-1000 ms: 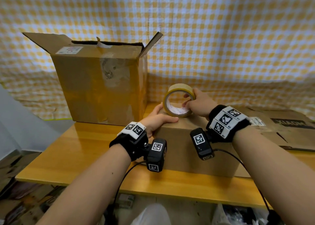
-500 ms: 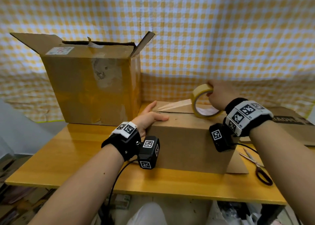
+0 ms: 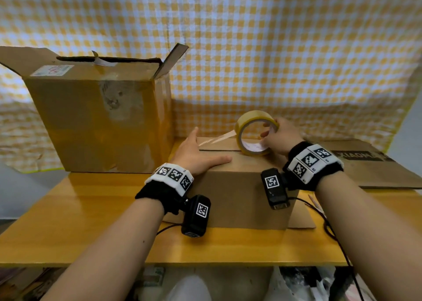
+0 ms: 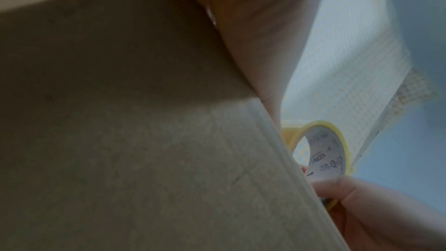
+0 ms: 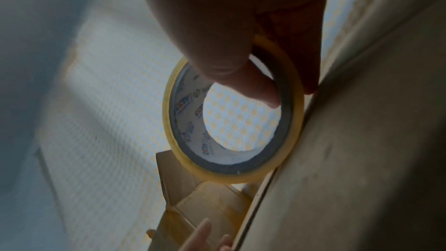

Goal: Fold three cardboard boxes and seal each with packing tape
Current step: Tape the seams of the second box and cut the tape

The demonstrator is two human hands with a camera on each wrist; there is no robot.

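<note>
Two boxes on yellow wooden table [image 3: 80, 214], checked cloth [image 3: 274, 49] behind; small box [image 3: 239, 186] under flat left hand [image 3: 196, 154]; right hand [image 3: 280, 136] pinching tape roll [image 3: 253, 136] atop it, strip drawn leftward

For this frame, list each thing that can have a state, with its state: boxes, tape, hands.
small box: top flaps folded shut, seam partly taped.
tape roll: upright on the small box, a strip pulled out toward the left.
big box: top flaps open.
flat cardboard: unfolded, lying on the table.
left hand: flat, pressing the small box top.
right hand: grips the tape roll.
</note>
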